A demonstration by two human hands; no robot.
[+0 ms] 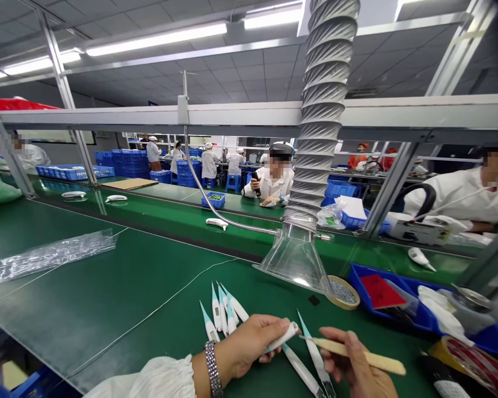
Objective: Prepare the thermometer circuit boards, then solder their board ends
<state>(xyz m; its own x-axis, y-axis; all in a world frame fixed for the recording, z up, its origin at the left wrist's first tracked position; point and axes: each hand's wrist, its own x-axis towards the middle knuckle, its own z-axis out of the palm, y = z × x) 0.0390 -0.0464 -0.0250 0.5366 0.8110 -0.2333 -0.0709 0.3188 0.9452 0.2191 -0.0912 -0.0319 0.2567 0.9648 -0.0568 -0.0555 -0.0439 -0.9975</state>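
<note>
My left hand, with a metal link watch on its wrist, grips a white digital thermometer near its end. My right hand pinches a flat wooden stick, whose tip lies close to the thermometer in my left hand. Below my hands, two more thermometers with teal-and-white bodies lie on the green belt. A small group of similar thermometers lies fanned out just beyond my left hand.
A clear plastic extraction hood on a ribbed duct hangs ahead. To the right are a dish of screws, a blue tray, and a tape roll. A plastic bag lies left. Co-workers sit beyond.
</note>
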